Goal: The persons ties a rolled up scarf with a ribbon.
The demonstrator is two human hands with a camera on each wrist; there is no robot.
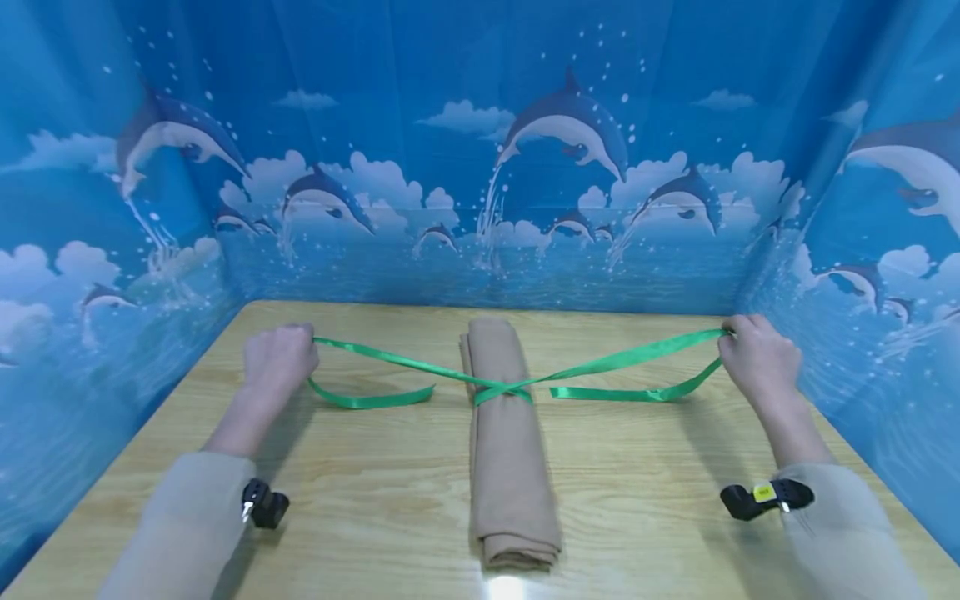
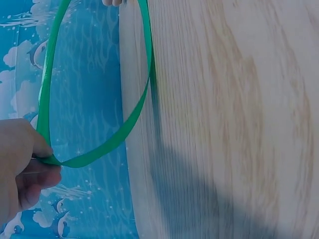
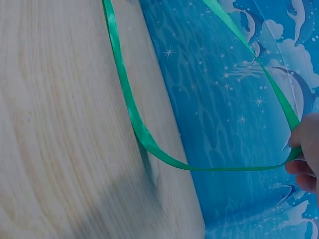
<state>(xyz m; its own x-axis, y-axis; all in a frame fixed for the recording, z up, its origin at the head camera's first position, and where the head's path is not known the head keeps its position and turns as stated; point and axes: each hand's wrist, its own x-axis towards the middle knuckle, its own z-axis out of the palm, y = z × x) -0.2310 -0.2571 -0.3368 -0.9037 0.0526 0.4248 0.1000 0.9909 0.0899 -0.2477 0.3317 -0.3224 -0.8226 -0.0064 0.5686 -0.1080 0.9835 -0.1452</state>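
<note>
A rolled or folded brown cloth (image 1: 513, 475) lies lengthwise at the middle of the table. Around its upper part runs a green ribbon (image 1: 630, 358), whose two sides cross on top of the cloth. My left hand (image 1: 281, 362) pinches one side of the ribbon out to the left; the loose tail beyond it curves down to the table. Out to the right, my right hand (image 1: 761, 354) pinches the other side, and its tail also trails onto the table. In both wrist views the ribbon (image 2: 107, 147) bends at thumb and fingers. The ribbon beneath the cloth is hidden.
The wooden table (image 1: 360, 500) has a rounded far left corner. Blue curtains (image 1: 480, 267) printed with dolphins and clouds stand close behind it and along both sides. A small dark camera (image 1: 266, 504) sits at the left wrist, another camera (image 1: 765, 497) at the right.
</note>
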